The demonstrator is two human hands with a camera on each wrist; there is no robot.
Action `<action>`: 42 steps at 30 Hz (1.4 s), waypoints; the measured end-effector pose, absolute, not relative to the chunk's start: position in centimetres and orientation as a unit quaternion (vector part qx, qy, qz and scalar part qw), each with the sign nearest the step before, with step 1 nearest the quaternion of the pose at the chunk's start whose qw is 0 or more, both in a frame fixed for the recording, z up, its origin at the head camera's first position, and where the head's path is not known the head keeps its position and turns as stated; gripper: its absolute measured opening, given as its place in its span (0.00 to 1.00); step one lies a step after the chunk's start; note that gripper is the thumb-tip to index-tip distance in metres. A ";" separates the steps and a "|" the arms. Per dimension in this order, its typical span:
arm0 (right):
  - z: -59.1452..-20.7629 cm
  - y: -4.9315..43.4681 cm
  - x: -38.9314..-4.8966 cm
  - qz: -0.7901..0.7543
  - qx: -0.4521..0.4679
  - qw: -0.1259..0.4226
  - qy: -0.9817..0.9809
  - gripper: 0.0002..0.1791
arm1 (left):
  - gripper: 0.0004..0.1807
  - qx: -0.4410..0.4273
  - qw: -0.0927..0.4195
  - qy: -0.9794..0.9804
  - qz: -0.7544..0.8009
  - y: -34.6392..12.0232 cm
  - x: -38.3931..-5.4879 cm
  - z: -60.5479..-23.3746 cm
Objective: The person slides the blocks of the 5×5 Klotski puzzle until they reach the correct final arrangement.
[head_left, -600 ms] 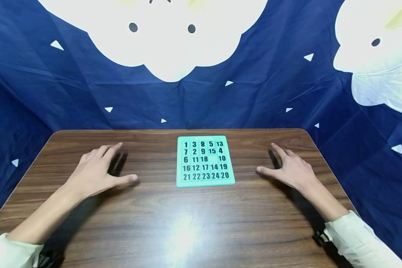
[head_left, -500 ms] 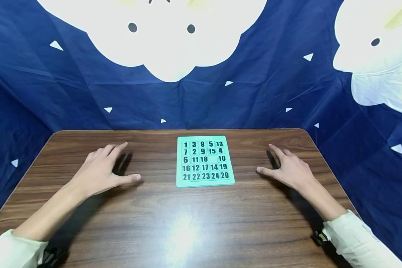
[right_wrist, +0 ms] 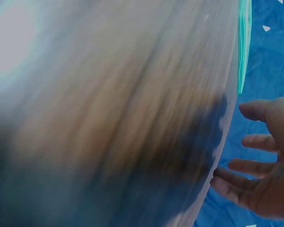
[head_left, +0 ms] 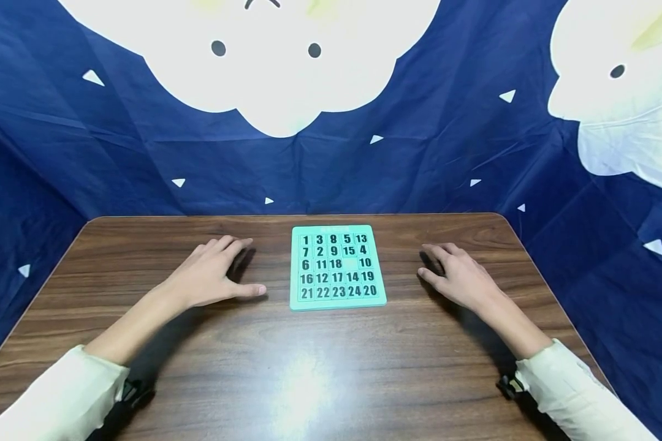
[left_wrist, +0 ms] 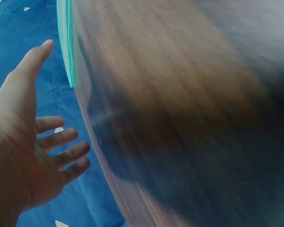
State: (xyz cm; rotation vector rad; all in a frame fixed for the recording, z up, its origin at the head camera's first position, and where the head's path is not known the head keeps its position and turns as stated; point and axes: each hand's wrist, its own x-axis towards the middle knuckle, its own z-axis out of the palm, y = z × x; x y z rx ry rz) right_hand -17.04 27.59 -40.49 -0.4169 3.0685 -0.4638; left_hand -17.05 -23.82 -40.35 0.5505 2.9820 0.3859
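Observation:
A turquoise number sliding puzzle (head_left: 338, 300) lies flat toward the far side of the wooden table. Black numerals mark its tiles, and one blank square sits between 18 and 10. My left hand (head_left: 206, 274) hovers left of the puzzle, thumb pointing at it and fingers spread, holding nothing. To the right, my right hand (head_left: 463, 277) is apart from the puzzle with its fingers loosely bent and nothing in them. Both wrist views show the puzzle only as a thin turquoise edge, beyond the left hand's thumb (left_wrist: 35, 59) and the right hand's thumb (right_wrist: 255, 109).
The brown wood-grain table (head_left: 364, 380) carries a bright light reflection near its front. A dark blue cloth (head_left: 143, 147) with white cloud shapes and small triangles stands behind the table and along its sides. Pale sleeves (head_left: 60, 392) cover both forearms.
My left hand has moved right, closer to the puzzle. My right hand has shifted slightly left, its fingers a little more bent. The puzzle stays in place with the same number layout.

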 end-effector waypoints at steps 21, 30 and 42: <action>-40.4 20.8 -18.0 -0.171 -0.253 0.040 0.951 0.30 | 0.82 0.218 0.109 0.962 0.121 -17.7 -19.9 -41.6; -40.5 19.4 -18.1 -0.172 -0.267 0.076 0.945 0.34 | 0.86 0.220 0.147 0.960 0.095 -17.4 -20.6 -41.4; -41.0 17.9 -19.0 -0.153 -0.264 0.125 0.944 0.34 | 0.88 0.230 0.146 0.960 0.070 -16.9 -21.0 -40.7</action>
